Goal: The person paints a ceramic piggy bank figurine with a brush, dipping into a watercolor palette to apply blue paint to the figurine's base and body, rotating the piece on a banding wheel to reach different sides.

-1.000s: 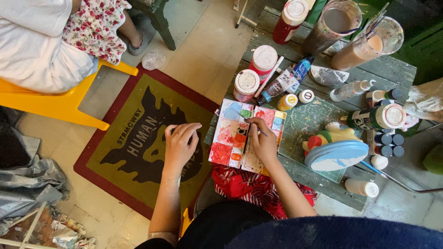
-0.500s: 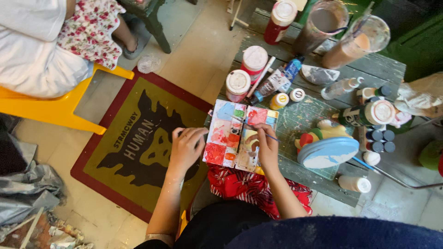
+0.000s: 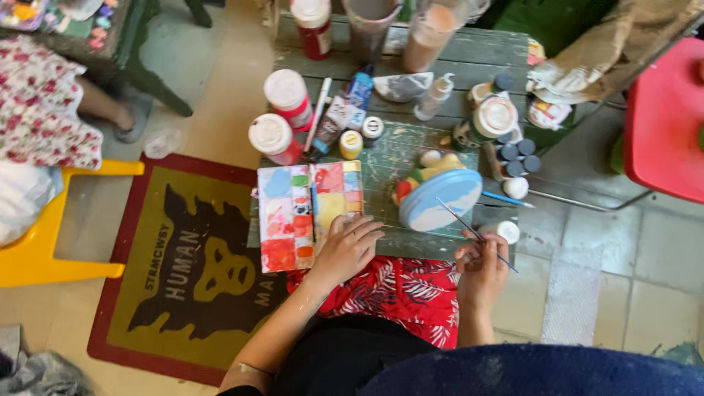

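Observation:
An open sketchbook (image 3: pixel 308 213) painted with coloured squares lies at the near left edge of a green wooden table (image 3: pixel 411 154). My left hand (image 3: pixel 346 248) rests flat on its lower right corner. My right hand (image 3: pixel 482 265) holds a thin paintbrush (image 3: pixel 469 229) by the table's near edge, its tip pointing up-left over a blue oval palette (image 3: pixel 440 199). Another brush (image 3: pixel 314 213) lies in the book's fold.
Red paint jars with white lids (image 3: pixel 273 138), small bottles, tubes and cups crowd the table's far half. A dark mat (image 3: pixel 183 271) lies on the floor at left, beside a yellow chair (image 3: pixel 44 242) with a seated person (image 3: pixel 44 110). A red chair (image 3: pixel 664 117) stands right.
My right hand has left the sketchbook and moved right to the table's edge with a brush. My left hand has moved from over the mat onto the book's corner. The view has shifted closer.

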